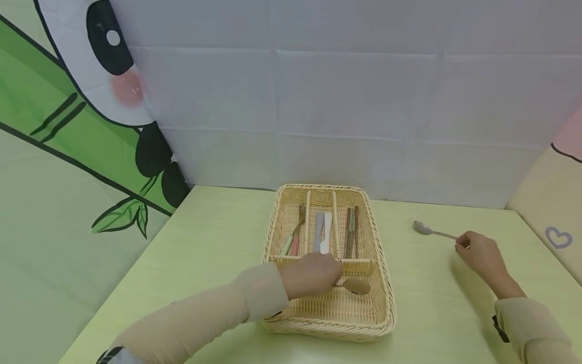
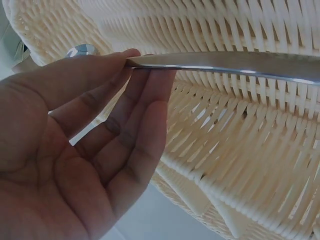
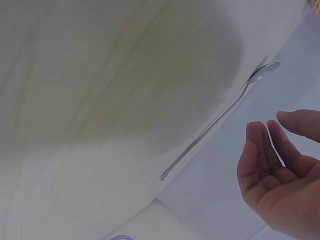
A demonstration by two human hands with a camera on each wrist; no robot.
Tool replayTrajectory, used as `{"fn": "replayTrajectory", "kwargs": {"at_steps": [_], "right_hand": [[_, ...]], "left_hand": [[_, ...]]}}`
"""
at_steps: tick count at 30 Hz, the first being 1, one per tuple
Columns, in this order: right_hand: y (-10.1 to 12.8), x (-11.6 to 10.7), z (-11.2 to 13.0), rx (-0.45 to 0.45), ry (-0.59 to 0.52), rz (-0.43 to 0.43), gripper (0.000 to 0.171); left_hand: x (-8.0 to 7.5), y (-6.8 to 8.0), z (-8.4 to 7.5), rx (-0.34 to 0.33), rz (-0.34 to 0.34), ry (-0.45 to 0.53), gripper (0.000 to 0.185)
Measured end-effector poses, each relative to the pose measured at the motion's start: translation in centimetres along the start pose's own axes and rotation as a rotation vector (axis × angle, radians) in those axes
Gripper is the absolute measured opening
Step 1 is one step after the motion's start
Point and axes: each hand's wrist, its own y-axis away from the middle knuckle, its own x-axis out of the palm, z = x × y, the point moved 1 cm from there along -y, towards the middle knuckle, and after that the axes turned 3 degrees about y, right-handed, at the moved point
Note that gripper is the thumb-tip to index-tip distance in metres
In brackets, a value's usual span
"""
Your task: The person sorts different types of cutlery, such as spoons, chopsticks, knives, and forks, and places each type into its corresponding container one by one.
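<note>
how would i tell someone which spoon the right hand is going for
Start at the woven basket in the middle of the green table, then look to its right on the bare tabletop. There a silver spoon lies alone, bowl toward the basket, with the right hand open at its handle end. The other spoon sits inside the basket, pinched by the left hand.

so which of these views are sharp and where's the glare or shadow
Head view: evenly lit, soft shadow on the table beside the right hand, edges bowed by the wide lens. Left wrist view: sharp close up, bright glare along the spoon handle held by the left hand. Right wrist view: hazy, washed out, the loose spoon thin and faint.
</note>
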Motion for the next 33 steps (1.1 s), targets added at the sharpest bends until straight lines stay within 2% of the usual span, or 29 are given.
{"fn": "replayTrajectory", "kwargs": {"at_steps": [7, 12, 20, 29, 33], "right_hand": [[-0.4, 0.0, -1.0, 0.057, 0.043, 0.099, 0.026], [-0.8, 0.0, -1.6, 0.081, 0.089, 0.161, 0.028], [-1.6, 0.2, -3.4, 0.078, 0.18, 0.183, 0.028], [-2.1, 1.0, -4.4, 0.052, 0.22, 0.227, 0.039], [-2.2, 1.0, -4.3, 0.04, 0.232, 0.237, 0.035]], "left_hand": [[0.4, 0.0, 0.0, 0.015, -0.008, -0.195, 0.016], [1.1, -0.4, 0.2, -0.021, 0.024, -0.201, 0.012], [1.7, -0.9, 0.1, -0.004, 0.055, -0.403, 0.01], [1.4, -0.7, -0.2, -0.015, 0.052, -0.373, 0.007], [1.4, -0.6, -0.2, -0.015, 0.051, -0.378, 0.011]]}}
